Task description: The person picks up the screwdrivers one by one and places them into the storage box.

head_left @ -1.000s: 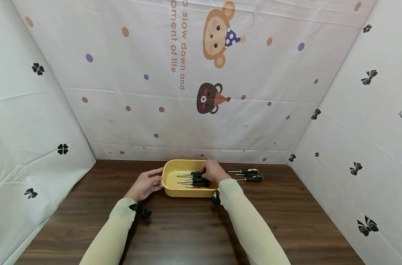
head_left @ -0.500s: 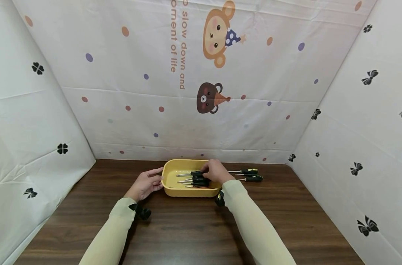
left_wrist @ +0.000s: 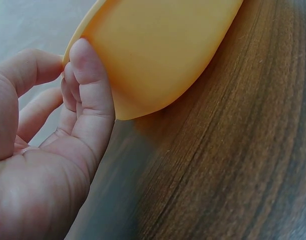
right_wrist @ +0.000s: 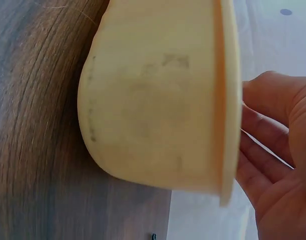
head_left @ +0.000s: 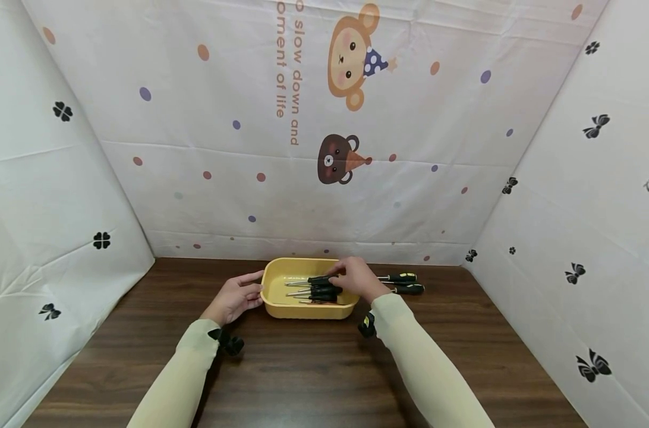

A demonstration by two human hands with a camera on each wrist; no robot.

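Note:
In the head view a yellow tray stands at the back of the table. Several screwdrivers with black handles lie in it, shafts pointing left. My left hand touches the tray's left end, fingers fairly straight against its outer wall. The left wrist view shows that hand with thumb and fingertips at the rim. My right hand reaches over the tray's right end, fingertips by the handles. In the right wrist view the right hand has its fingers extended; the rim hides their tips.
More screwdrivers with black-and-yellow handles lie on the table right of the tray, partly hidden by the right hand. The wooden table meets a patterned cloth backdrop just behind the tray.
My right hand has shifted to the right, uncovering more of the black handles in the tray. The left hand, the tray and the screwdrivers stay where they were.

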